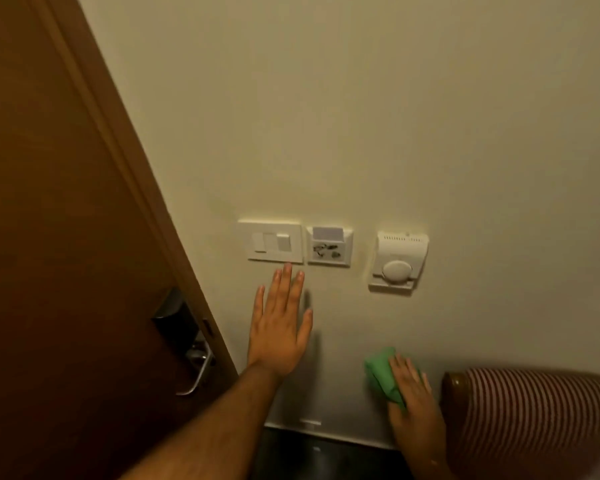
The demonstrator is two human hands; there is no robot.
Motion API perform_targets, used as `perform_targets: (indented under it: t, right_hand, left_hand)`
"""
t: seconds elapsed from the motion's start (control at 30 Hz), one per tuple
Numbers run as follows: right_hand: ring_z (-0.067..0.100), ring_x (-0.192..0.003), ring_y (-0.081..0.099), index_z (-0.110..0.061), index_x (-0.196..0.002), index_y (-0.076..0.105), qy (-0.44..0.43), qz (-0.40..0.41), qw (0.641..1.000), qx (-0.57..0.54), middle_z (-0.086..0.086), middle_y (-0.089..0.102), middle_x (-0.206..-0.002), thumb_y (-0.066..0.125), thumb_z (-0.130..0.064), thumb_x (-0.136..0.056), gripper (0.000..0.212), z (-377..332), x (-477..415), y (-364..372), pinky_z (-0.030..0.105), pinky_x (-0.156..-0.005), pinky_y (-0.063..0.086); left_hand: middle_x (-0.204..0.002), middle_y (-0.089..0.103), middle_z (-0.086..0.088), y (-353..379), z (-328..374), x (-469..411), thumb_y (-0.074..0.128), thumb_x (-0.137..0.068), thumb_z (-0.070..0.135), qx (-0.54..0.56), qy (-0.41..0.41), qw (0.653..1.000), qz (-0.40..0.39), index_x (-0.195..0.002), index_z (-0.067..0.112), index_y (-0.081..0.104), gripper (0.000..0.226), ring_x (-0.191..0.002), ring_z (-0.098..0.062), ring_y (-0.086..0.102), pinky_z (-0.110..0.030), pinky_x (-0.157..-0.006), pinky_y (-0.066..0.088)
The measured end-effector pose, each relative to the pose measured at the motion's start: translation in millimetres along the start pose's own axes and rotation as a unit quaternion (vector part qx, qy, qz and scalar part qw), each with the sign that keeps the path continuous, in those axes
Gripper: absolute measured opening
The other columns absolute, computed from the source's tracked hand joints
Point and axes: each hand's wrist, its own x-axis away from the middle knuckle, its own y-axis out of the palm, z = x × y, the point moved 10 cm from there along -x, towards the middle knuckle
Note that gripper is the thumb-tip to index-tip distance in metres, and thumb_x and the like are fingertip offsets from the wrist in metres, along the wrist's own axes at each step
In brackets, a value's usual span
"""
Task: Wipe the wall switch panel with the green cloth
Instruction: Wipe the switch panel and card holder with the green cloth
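Note:
A white switch panel [271, 241] with rocker switches is mounted on the cream wall, next to a key-card holder [329, 245]. My left hand [280, 325] lies flat on the wall just below the panel, fingers spread, its middle fingertip touching the panel's lower edge. Lower right, my right hand [413, 393] presses a folded green cloth [381, 374] against the wall, well below the panel. The cloth sticks out above and to the left of the fingers.
A white thermostat [399, 261] with a round dial hangs right of the card holder. A brown wooden door [66, 220] with a metal lever handle [198, 368] stands at the left. A striped upholstered chair back [534, 410] is at the lower right. A dark floor lies below.

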Motion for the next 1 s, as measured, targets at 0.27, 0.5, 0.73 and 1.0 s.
perform_targets:
  t: [0.27,0.5,0.73,1.0]
  right_hand:
    - [0.009,-0.158,0.036,-0.022,-0.157,0.048,-0.17,0.175,0.969,-0.037,-0.006,0.046,-0.165,0.048,-0.006,-0.085,0.074,-139,-72,-81,0.033,-0.136,0.018]
    - [0.016,-0.156,0.043,-0.015,-0.148,0.061,-0.229,0.21,0.95,0.015,0.002,0.055,-0.158,0.065,0.0,-0.083,0.066,-189,-90,-81,0.037,-0.136,0.019]
    - [0.018,-0.153,0.048,-0.016,-0.145,0.065,-0.212,0.201,0.955,0.04,0.0,0.057,-0.157,0.059,-0.007,-0.09,0.056,-185,-105,-42,0.046,-0.132,0.03]
    - [0.012,-0.151,0.048,-0.02,-0.146,0.06,-0.166,0.243,0.956,0.009,-0.003,0.057,-0.153,0.054,-0.014,-0.093,0.054,-171,-115,-21,0.035,-0.135,0.024]
  left_hand:
    - [-0.186,-0.018,-0.004,-112,-25,-84,0.031,-0.116,0.042,0.01,0.011,0.991,0.13,-0.176,0.017,-0.013,0.078,-0.172,-0.021,-0.013,-0.041,-0.139,-0.009]
    - [-0.185,-0.017,-0.002,-166,-11,-143,0.031,-0.116,0.038,0.031,0.056,0.973,0.22,-0.176,0.017,-0.011,0.076,-0.173,-0.021,-0.01,-0.045,-0.14,-0.002]
    - [-0.182,-0.027,0.004,-178,-7,-179,0.03,-0.116,0.038,0.0,0.089,0.949,0.303,-0.175,0.023,-0.015,0.077,-0.17,-0.016,-0.021,-0.041,-0.138,-0.014]
    - [-0.182,-0.025,0.008,-169,-11,-187,0.029,-0.116,0.036,0.001,0.135,0.923,0.361,-0.176,0.025,-0.012,0.073,-0.17,-0.018,-0.019,-0.044,-0.138,-0.011]
